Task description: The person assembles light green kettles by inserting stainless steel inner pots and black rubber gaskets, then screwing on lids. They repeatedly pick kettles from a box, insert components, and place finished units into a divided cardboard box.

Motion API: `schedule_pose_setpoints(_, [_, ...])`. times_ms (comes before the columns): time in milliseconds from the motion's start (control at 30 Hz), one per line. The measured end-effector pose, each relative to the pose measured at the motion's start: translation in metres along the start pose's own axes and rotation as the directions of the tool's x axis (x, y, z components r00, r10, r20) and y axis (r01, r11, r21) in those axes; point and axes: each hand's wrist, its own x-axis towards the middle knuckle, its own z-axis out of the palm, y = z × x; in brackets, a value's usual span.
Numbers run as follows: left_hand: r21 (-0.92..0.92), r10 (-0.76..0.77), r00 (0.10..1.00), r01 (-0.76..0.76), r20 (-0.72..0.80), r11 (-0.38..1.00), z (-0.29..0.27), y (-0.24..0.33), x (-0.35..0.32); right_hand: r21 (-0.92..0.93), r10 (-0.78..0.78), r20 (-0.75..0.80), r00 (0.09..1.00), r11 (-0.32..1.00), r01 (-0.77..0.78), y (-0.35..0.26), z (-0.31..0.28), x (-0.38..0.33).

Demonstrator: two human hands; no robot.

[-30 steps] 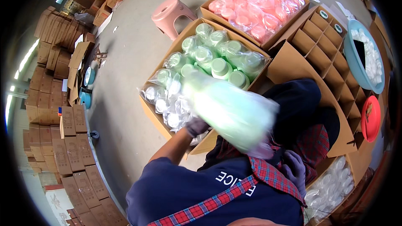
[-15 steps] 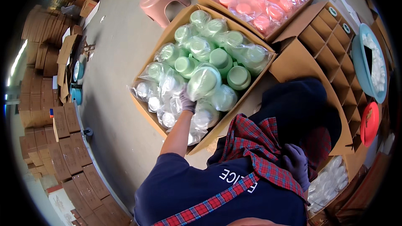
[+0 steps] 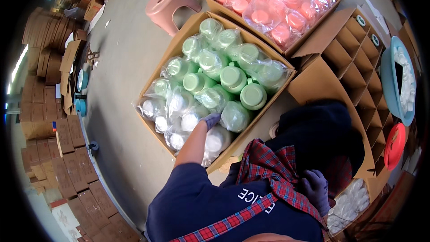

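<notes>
My left hand, in a purple glove, is stretched out over a cardboard box. Its fingers are extended and grip nothing. They lie beside a bagged green mug and above white mugs in clear plastic. Green mugs, mostly bagged and bottom up, fill the far part of the box. A bare green mug and another with its handle showing sit at the right. My right hand, also gloved, rests with curled fingers against the red plaid apron on my lap; its palm is hidden.
Behind stands a box of bagged pink mugs. A divided carton is at the right, near a blue basin of white pieces and a red lid. A pink stool stands far left of the boxes.
The bagged green mug that my left hand held raised now sits among the others, released. That hand has drawn slightly nearer to me. My right hand stays on my lap.
</notes>
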Motion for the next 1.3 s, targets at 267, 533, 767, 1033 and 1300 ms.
schedule_pose_setpoints(267, [0.516,0.334,0.558,0.205,-0.759,0.831,-0.14,0.227,-0.128,0.04,0.075,0.0,0.997,0.996,-0.074,-0.007,-0.005,0.006])
schedule_pose_setpoints(533, [0.508,-0.458,0.685,0.728,-0.566,0.461,-0.184,0.208,0.04,0.071,0.104,-0.089,0.991,0.993,-0.098,-0.008,-0.002,-0.009])
schedule_pose_setpoints(767, [0.544,-0.317,0.785,0.603,-0.532,0.584,-0.228,0.177,0.047,0.101,0.088,-0.075,0.993,0.992,-0.08,0.001,0.003,-0.017])
schedule_pose_setpoints(1033, [0.514,-0.048,0.638,0.66,-0.769,0.548,-0.181,0.18,0.01,0.089,0.061,-0.061,0.996,0.995,-0.055,0.004,-0.004,-0.023])
schedule_pose_setpoints(1300, [0.662,0.474,0.547,0.211,-0.69,0.719,-0.189,0.274,-0.245,-0.012,-0.076,-0.293,0.953,0.997,0.076,-0.004,-0.022,-0.017])
